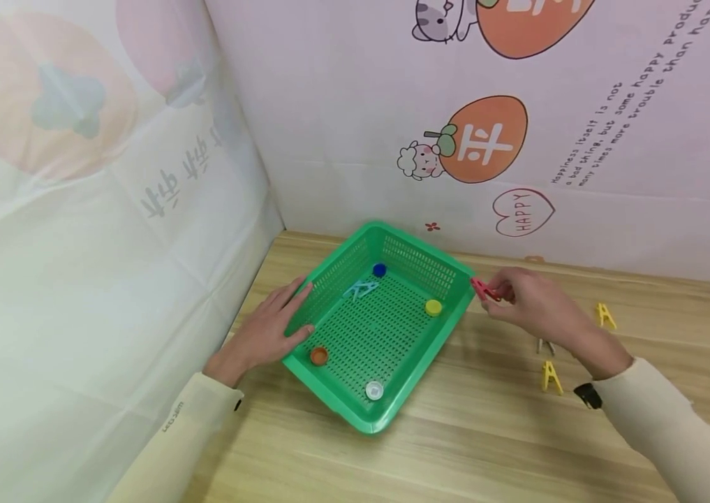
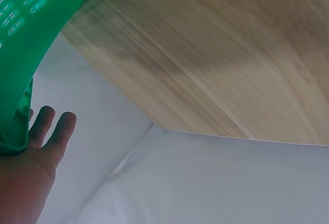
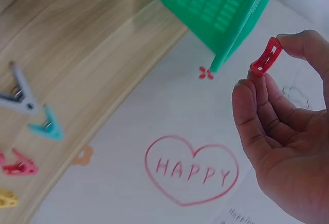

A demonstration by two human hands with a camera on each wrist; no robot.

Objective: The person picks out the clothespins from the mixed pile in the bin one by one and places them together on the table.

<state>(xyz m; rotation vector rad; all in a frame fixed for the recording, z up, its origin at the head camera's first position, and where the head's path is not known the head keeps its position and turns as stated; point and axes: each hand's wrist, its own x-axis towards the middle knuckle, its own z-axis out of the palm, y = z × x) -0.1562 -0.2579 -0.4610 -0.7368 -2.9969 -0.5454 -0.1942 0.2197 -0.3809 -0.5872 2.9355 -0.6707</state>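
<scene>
We are pinching a small red plastic clothespin (image 1: 483, 289) in our right hand (image 1: 533, 302), just beside the right rim of the green perforated plastic basket (image 1: 329, 283). Our left hand (image 1: 269, 328), fingers straight, is pressing its left wall. One pale blue peg (image 1: 361, 289) is lying inside; several smooth springy pegs, like the yellow peg (image 1: 551, 376), are waiting on the wood-grain table (image 1: 486, 433) right of the basket, so we judge it early.

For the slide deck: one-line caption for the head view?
Left hand rests on green basket rim while right hand pinches a red clothespin beside it.
</scene>
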